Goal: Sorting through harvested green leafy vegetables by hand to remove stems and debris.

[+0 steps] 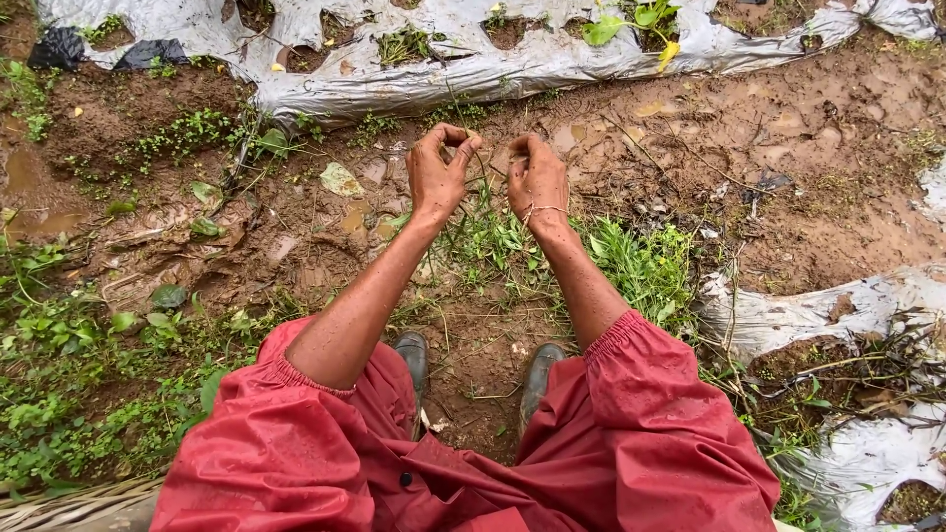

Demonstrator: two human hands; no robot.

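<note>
A thin string (490, 169), barely visible, runs between our hands above the muddy ground (808, 148). Our left hand (439, 175) and right hand (537, 182) each pinch it in a fingertip grip. It looks light, limp, likely wet and slippery; best held near the ends.

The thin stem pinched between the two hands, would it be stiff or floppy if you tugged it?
Probably floppy: the thin stem bends between the left hand and right hand. It likely weighs almost nothing, given how fine it looks. It may be slippery, since the muddy ground and the red raincoat look wet.
</note>
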